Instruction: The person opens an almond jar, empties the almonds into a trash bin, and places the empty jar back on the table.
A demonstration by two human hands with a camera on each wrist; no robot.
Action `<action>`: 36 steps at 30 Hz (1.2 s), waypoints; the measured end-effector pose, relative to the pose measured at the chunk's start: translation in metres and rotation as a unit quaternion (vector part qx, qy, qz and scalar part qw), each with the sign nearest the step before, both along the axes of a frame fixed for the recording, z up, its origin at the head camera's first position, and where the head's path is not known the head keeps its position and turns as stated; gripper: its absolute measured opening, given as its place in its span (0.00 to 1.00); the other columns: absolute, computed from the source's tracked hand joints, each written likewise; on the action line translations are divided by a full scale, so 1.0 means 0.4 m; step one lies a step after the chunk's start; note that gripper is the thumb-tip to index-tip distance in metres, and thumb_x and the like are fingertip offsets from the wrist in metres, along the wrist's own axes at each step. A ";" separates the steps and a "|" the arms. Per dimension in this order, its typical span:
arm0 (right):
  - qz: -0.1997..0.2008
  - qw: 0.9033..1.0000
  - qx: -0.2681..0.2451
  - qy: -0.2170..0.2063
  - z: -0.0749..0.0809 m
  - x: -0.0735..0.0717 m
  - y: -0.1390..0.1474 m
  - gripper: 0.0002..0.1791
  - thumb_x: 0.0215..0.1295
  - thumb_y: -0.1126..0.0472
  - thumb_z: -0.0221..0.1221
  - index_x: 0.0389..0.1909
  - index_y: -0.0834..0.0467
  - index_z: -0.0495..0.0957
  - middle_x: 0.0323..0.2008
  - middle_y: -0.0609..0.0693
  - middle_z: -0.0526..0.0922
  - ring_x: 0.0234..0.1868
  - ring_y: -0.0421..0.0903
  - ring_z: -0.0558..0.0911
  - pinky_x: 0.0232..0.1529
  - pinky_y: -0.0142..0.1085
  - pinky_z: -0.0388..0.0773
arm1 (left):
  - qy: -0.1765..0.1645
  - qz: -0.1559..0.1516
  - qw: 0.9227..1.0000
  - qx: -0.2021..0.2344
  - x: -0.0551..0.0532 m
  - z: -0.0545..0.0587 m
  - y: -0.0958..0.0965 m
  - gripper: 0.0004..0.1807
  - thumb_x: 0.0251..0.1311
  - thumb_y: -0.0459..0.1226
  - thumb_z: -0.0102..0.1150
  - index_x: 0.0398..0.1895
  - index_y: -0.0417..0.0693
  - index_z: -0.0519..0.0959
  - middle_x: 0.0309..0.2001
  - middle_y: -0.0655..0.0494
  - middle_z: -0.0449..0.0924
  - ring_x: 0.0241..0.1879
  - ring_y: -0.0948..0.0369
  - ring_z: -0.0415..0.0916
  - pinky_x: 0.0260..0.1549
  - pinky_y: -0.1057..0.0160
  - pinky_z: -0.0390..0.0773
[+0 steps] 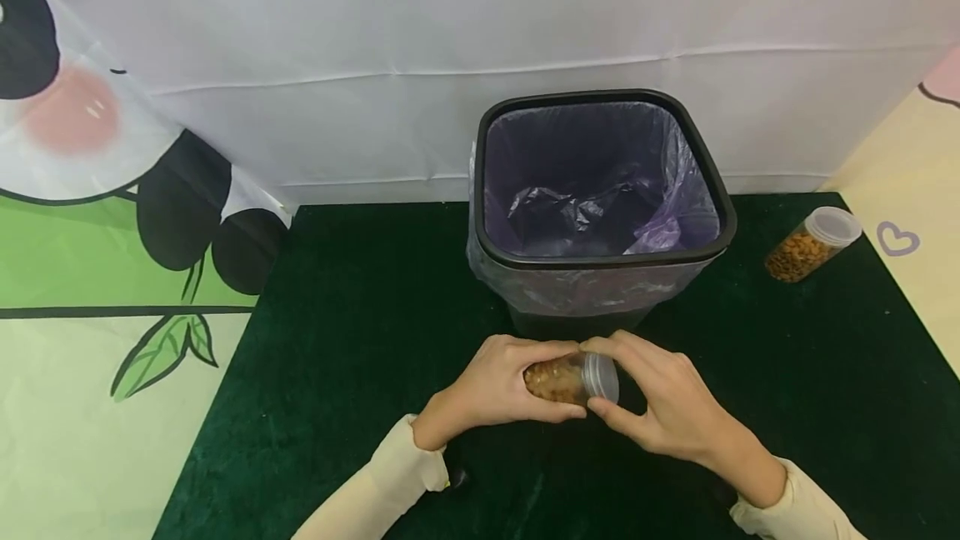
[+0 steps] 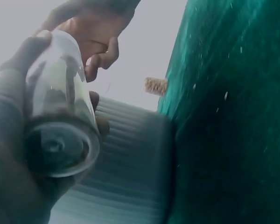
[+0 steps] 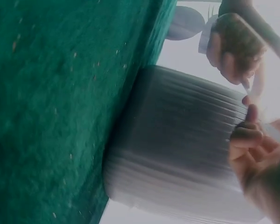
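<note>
In the head view, a clear plastic jar point(image 1: 553, 380) with brown bits inside lies on its side just in front of the bin, with its translucent lid point(image 1: 604, 378) facing right. My left hand point(image 1: 498, 380) grips the jar's body, thumb below and fingers above. From the other side my right hand point(image 1: 667, 398) pinches the lid's edge between thumb and fingers. The left wrist view shows the round base of the jar point(image 2: 60, 144) close up. Fingers of the left hand partly cover the jar point(image 3: 240, 42) in the right wrist view.
A black-rimmed bin point(image 1: 585, 262) lined with a thin plastic bag stands behind the hands. To its right, a second jar point(image 1: 806, 250) of brown bits with a white lid lies tilted on the dark green cloth point(image 1: 360, 307). A white sheet point(image 1: 337, 40) hangs behind.
</note>
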State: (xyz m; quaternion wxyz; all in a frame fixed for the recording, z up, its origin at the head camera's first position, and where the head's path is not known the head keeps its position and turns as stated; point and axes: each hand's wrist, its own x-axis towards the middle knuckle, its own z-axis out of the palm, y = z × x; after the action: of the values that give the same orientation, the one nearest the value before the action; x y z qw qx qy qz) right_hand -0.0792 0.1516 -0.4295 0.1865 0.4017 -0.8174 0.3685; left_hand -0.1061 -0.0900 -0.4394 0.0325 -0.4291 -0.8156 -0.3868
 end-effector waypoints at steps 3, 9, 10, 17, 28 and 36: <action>-0.032 0.996 0.018 -0.082 -0.005 0.009 0.004 0.28 0.60 0.52 0.68 0.61 0.47 0.72 0.38 0.37 0.77 0.27 0.29 0.70 0.27 0.24 0.72 | 0.118 0.042 0.991 -0.036 0.002 0.002 0.000 0.34 0.48 0.62 0.70 0.58 0.59 0.80 0.40 0.64 0.88 0.28 0.75 0.78 0.29 0.79 0.76; -0.071 0.982 0.031 -0.174 0.000 0.010 0.008 0.26 0.61 0.54 0.67 0.57 0.43 0.69 0.26 0.41 0.70 0.19 0.34 0.65 0.20 0.25 0.66 | 0.256 0.090 0.960 -0.070 -0.006 0.012 0.000 0.35 0.48 0.67 0.65 0.54 0.58 0.81 0.28 0.64 0.83 0.18 0.71 0.66 0.20 0.73 0.70; -0.070 0.981 0.034 -0.179 0.001 0.010 0.009 0.25 0.62 0.54 0.67 0.57 0.43 0.69 0.26 0.41 0.69 0.19 0.34 0.66 0.20 0.25 0.66 | 0.260 0.090 0.959 -0.070 -0.007 0.013 0.000 0.35 0.48 0.67 0.64 0.54 0.58 0.81 0.28 0.64 0.83 0.18 0.71 0.66 0.19 0.72 0.69; -0.072 0.981 0.067 -0.165 0.009 0.005 0.017 0.27 0.60 0.49 0.68 0.58 0.41 0.68 0.29 0.37 0.69 0.20 0.33 0.66 0.20 0.24 0.66 | 0.247 0.081 0.962 -0.081 -0.020 0.014 0.000 0.34 0.49 0.67 0.63 0.54 0.59 0.81 0.28 0.65 0.83 0.18 0.71 0.65 0.20 0.72 0.69; -0.022 0.988 0.061 -0.137 0.002 -0.006 0.013 0.34 0.57 0.53 0.70 0.63 0.45 0.66 0.47 0.40 0.71 0.28 0.35 0.70 0.22 0.22 0.68 | 0.238 0.087 0.963 -0.092 -0.021 0.018 -0.014 0.34 0.49 0.67 0.64 0.54 0.60 0.81 0.28 0.66 0.82 0.18 0.70 0.65 0.19 0.71 0.70; -0.042 0.978 0.094 -0.179 -0.001 -0.012 0.025 0.41 0.59 0.45 0.68 0.70 0.41 0.58 0.37 0.41 0.71 0.22 0.33 0.69 0.22 0.25 0.69 | 0.245 0.095 0.960 -0.094 -0.020 0.021 -0.023 0.35 0.48 0.68 0.64 0.55 0.60 0.81 0.28 0.64 0.83 0.17 0.69 0.64 0.19 0.70 0.70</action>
State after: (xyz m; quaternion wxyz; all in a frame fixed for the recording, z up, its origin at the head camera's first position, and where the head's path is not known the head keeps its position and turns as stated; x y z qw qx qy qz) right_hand -0.0839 0.1617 -0.4298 0.0138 0.3106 -0.8844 0.3481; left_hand -0.1140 -0.0992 -0.4310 0.2278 -0.4321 -0.8525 -0.1860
